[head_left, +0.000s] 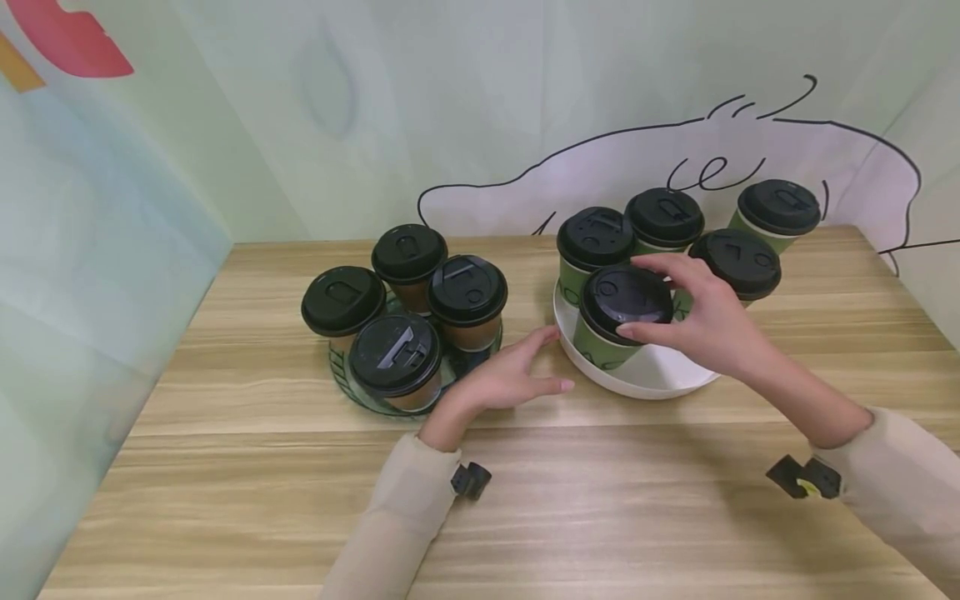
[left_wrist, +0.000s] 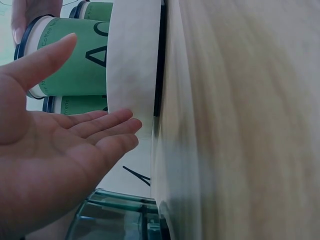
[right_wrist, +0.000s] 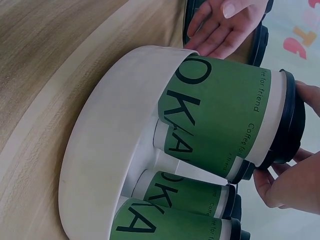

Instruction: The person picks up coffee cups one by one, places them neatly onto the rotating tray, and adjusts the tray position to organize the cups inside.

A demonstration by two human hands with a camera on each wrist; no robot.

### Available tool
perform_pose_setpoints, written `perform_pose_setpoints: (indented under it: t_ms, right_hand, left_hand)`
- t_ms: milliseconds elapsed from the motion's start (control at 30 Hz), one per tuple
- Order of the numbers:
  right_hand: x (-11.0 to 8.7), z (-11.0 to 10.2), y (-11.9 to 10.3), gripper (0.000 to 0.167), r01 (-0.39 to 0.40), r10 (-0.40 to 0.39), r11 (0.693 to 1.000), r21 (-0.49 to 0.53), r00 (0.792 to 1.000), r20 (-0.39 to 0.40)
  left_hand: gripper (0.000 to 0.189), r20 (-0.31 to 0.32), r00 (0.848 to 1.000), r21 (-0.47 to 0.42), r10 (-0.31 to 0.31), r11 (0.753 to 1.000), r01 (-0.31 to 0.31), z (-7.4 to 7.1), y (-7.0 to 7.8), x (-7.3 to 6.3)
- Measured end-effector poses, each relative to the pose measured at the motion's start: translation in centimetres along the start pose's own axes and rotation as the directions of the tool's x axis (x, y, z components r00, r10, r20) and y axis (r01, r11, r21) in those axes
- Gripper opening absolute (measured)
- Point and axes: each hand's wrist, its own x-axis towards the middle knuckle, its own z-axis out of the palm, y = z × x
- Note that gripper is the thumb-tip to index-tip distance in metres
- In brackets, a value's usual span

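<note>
My right hand (head_left: pixel 708 321) grips the black lid of a green paper coffee cup (head_left: pixel 603 343), thumb on the near side and fingers on the far side. This cup stands at the front left of a round white tray (head_left: pixel 645 387); whether its base touches the tray floor is hidden. Several more green cups with black lids (head_left: pixel 663 215) stand behind and right of it. My left hand (head_left: pixel 506 375) is held with straight fingers, palm toward the white tray (left_wrist: pixel 132 65). Its fingertips are at the tray's left rim, and it holds nothing.
Left of my left hand, several brown cups with black lids (head_left: pixel 397 354) stand on a green glass tray (head_left: pixel 345 392). Both trays rest on a wooden table (head_left: pixel 570 517). A printed cloth backdrop (head_left: pixel 480 117) rises behind the table's far edge.
</note>
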Motion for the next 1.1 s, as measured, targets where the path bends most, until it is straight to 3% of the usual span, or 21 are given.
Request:
perform_pose_setpoints:
  t_ms: [767,1100]
  right_hand:
    - [0.14,0.05,-0.20,0.067,-0.021,0.022,0.999,-0.024,1.000,0.020]
    - [0.11,-0.05,-0.12,0.065,0.043,-0.042,0.998,-0.036,0.998,0.040]
  left_hand:
    - [0.075,0.002,1.000,-0.002,0.003,1.000,-0.003,0.07,0.08,0.00]
    - [0.075,0.007,1.000,-0.012,-0.001,1.000,0.001,-0.01,0.14,-0.09]
